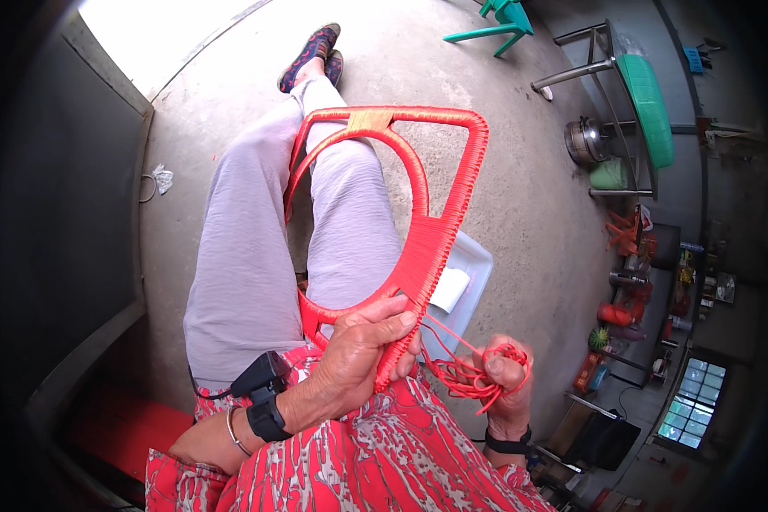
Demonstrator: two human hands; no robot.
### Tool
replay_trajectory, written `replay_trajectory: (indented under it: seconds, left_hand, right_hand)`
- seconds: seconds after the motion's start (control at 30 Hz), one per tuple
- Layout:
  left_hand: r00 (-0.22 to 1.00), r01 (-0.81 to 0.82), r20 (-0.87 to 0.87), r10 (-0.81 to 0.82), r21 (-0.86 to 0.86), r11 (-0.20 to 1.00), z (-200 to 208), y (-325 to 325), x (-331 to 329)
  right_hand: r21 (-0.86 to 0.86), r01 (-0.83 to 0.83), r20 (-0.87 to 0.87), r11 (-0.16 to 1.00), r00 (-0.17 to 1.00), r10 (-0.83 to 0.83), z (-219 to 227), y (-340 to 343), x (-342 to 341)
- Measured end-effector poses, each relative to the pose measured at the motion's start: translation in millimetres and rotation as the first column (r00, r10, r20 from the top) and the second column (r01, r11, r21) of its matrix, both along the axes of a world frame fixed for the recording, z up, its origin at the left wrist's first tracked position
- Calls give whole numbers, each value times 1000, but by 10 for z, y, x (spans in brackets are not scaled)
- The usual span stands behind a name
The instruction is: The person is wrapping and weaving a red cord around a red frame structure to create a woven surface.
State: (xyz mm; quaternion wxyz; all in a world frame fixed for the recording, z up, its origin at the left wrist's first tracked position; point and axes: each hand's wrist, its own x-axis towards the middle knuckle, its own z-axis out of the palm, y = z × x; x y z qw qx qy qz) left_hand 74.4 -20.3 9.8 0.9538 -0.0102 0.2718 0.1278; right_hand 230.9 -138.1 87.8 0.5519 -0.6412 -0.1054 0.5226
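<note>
A frame wrapped in red cord (pixel 429 247), roughly square with a round opening inside it, lies tilted across my lap and legs. My left hand (pixel 369 346) is closed around its near right edge, thumb on top. A band of orange-toned wrapping crosses the frame's far side. To the right, my right hand (pixel 505 375) is closed on a loose bundle of red cord (pixel 469 382), with loops hanging out. One strand runs taut from the bundle to the frame beside my left fingers.
A pale plastic bin (pixel 476 264) holding something white stands on the floor right of my legs. Farther right are a metal rack (pixel 610 128) with a green basin (pixel 646 107), a steel pot (pixel 584 141), and shelves of goods. A green stool (pixel 503 26) stands at the far end.
</note>
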Motion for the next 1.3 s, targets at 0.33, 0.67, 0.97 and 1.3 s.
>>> replay_trajectory:
  seconds: [0.33, 0.67, 0.97, 1.3]
  left_hand:
    - [999, -29, -17, 30, 42, 999, -51, -32, 40]
    - [1000, 25, -15, -24, 60, 998, -55, -18, 123]
    - [993, 51, -115, -32, 164, 985, -184, -157, 405]
    - [992, 66, -117, -53, 110, 992, -73, -115, 369]
  right_hand:
    - [-92, -404, 466, 910, 791, 398, -51, 9, -61]
    - [-530, -297, 47, 794, 925, 378, -403, -41, 188]
    - [-293, -79, 348, 953, 919, 183, -454, 237, 345]
    - [-246, -325, 334, 913, 856, 394, -494, 733, 343]
